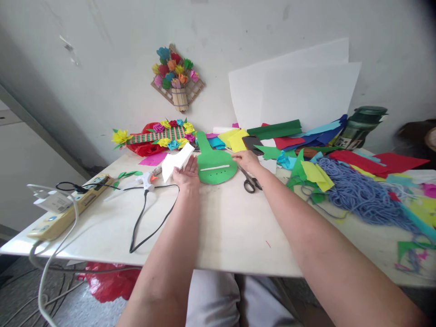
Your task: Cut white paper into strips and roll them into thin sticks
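Observation:
A green guitar-shaped paper cutout (218,159) lies on the table between my hands, with a thin white strip and a row of small dark dots on its round body. My left hand (187,175) is at its left edge, palm turned up and fingers stretched out. A folded white piece of paper (176,160) is right against the thumb side of that hand. At the cutout's right edge, my right hand (247,161) has its fingers pinched together; what is between the fingertips is too small to make out. Dark-handled scissors (250,184) lie just below my right hand.
On the left are a white glue gun (146,180) with a looping black cord and a power strip (70,209). A flower-decorated guitar (158,136) lies behind. Blue yarn (361,190), coloured paper (275,131) and a dark green bottle (363,127) crowd the right.

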`<state>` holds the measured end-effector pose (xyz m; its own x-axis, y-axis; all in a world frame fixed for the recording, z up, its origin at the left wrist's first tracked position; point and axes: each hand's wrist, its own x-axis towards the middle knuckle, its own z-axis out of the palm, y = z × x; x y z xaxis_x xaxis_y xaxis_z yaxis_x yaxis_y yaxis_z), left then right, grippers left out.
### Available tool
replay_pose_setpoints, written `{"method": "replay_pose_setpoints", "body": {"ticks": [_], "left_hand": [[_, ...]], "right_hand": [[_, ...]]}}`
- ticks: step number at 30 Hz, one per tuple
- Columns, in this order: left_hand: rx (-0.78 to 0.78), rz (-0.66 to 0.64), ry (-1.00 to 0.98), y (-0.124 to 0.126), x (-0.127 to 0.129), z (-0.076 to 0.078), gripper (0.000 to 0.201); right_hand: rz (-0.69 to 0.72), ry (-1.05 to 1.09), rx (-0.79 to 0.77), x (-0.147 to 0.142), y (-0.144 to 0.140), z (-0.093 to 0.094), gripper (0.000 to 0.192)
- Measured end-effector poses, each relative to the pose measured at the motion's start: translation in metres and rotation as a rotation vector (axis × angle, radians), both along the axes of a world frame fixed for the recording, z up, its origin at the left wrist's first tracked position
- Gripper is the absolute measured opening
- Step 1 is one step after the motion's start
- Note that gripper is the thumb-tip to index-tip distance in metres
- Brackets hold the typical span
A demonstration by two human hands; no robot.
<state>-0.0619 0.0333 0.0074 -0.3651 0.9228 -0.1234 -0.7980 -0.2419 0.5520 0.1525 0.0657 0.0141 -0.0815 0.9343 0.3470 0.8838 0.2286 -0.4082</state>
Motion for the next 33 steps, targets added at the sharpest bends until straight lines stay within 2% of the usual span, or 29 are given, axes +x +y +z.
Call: {"method": "replay_pose_setpoints", "body": {"ticks": [4, 9, 17, 22, 25, 29, 33], "left_hand": [[0.018, 0.015, -0.015, 0.000, -0.001, 0.002, 0.049], [0.045, 0.023, 0.028, -0.001, -0.004, 0.004, 0.048], [0.031, -0.008, 0.152, -0.003, 0.001, 0.007, 0.036], [0.067, -0.006, 0.247, -0.003, 0.006, 0.007, 0.031], [0.102, -0.033, 0.292, -0.003, 0.009, 0.005, 0.032], [0.152, -0.093, 0.331, -0.006, 0.013, 0.005, 0.030], [0.194, -0.183, 0.351, -0.012, 0.019, 0.007, 0.025]], "right_hand": [[-0.074, 0.038, -0.019, 0.006, -0.005, -0.001, 0.026], [-0.015, -0.054, 0.000, -0.002, -0.010, 0.000, 0.026], [0.079, -0.341, 0.067, -0.021, -0.018, -0.003, 0.024], [0.093, -0.372, 0.090, -0.025, -0.023, -0.004, 0.020], [0.013, -0.282, 0.033, -0.024, -0.028, 0.000, 0.020], [-0.120, -0.050, -0.031, -0.018, -0.034, 0.002, 0.020], [-0.111, 0.273, 0.007, -0.009, -0.038, -0.002, 0.014]]}}
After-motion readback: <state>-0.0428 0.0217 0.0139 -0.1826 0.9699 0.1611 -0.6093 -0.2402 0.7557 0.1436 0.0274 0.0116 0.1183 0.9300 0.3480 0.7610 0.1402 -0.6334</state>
